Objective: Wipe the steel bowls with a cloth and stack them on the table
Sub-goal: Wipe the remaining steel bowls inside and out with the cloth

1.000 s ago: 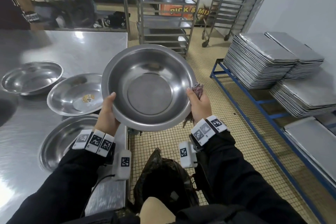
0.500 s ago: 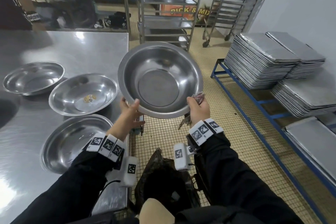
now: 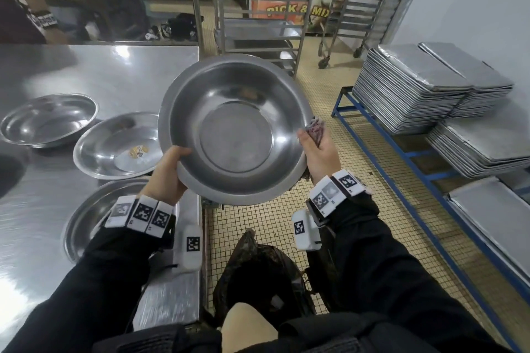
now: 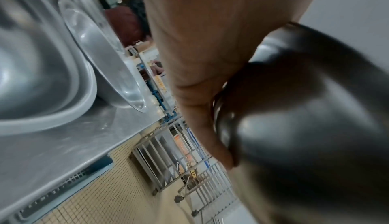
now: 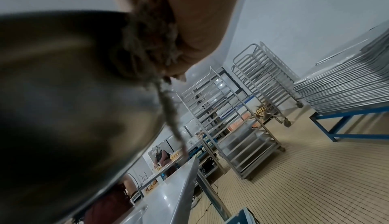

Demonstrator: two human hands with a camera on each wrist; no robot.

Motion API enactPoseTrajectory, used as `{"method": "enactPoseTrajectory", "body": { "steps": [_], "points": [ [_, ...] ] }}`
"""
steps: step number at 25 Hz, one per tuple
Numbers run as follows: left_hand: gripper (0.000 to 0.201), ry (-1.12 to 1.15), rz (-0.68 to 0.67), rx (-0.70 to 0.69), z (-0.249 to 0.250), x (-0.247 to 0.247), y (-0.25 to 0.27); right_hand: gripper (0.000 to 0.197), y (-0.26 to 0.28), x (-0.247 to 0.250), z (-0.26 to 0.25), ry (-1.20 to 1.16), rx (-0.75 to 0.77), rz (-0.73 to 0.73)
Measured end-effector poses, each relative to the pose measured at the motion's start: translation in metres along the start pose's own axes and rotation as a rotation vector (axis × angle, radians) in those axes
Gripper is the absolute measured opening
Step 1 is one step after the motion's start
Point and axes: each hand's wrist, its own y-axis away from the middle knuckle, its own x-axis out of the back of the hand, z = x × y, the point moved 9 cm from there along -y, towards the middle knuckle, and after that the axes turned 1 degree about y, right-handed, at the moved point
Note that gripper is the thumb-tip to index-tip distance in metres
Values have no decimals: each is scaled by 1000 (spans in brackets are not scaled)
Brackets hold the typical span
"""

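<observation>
I hold a large steel bowl [image 3: 235, 135] in the air beside the table's right edge, its inside tilted toward me. My left hand [image 3: 169, 169] grips its lower left rim, thumb over the edge. My right hand [image 3: 315, 149] grips the right rim with a dark frayed cloth [image 3: 315, 130] bunched between palm and bowl. In the right wrist view the cloth [image 5: 151, 44] is pressed against the bowl's underside [image 5: 63, 86]. In the left wrist view my fingers [image 4: 200, 78] lie along the bowl's outside [image 4: 305, 111]. Three more steel bowls lie apart on the table [image 3: 57, 223]: far left [image 3: 48, 120], middle [image 3: 114, 146], near [image 3: 94, 215].
Tall wheeled tray racks [image 3: 261, 3] stand behind the bowl. Stacks of metal trays [image 3: 415, 89] lie on a blue frame [image 3: 401, 157] at the right. A dark bag [image 3: 258, 272] sits on the tiled floor by my legs. Another person's arm [image 3: 20, 6] shows at the far left.
The bowl swung right and away, then came back left and nearer. My left hand shifted along the lower rim. The right hand kept the cloth against the bowl.
</observation>
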Motion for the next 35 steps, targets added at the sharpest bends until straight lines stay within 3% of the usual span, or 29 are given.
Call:
{"method": "enactPoseTrajectory", "body": {
  "steps": [5, 9, 12, 15, 18, 21, 23, 25, 27, 29, 31, 33, 35],
  "points": [
    [36, -213, 68, 77, -20, -12, 2, 42, 12, -23, 33, -158, -123, 48],
    [11, -319, 10, 59, -16, -23, 4, 23, 19, -38, 49, -287, -192, -9],
    [21, -442, -7, -30, -8, -26, 2, 14, 23, -53, 60, -333, -275, -150],
    [22, -489, 90, -115, 1, -17, -1, 25, 39, -66, 74, -145, -364, -353],
    [40, -631, 158, -140, 9, -7, -6, 17, 42, -51, 74, 185, -267, -321],
    [54, -721, 124, -188, 20, -12, -2, 23, 34, -44, 45, 230, -121, -293],
    [46, -750, 85, -237, 27, -23, 3, 19, 15, -50, 19, 367, 77, -315],
    [56, -797, 60, -271, 27, -31, 2, 25, -10, -58, -2, 639, 283, -300],
    [65, -826, 26, -262, 24, -38, -1, 25, -27, -70, -13, 663, 412, -298],
    [55, -838, -13, -229, 19, -43, -4, 10, -40, -72, -9, 302, 297, -267],
    [24, -830, -18, -200, 20, -46, -4, 10, -43, -71, 1, 94, 198, -241],
    [19, -795, 20, -191, 23, -46, -7, 8, -38, -79, 15, 177, 190, -342],
    [41, -765, 48, -221, 30, -47, -11, 27, -26, -92, 22, 581, 385, -457]
  ]
}}
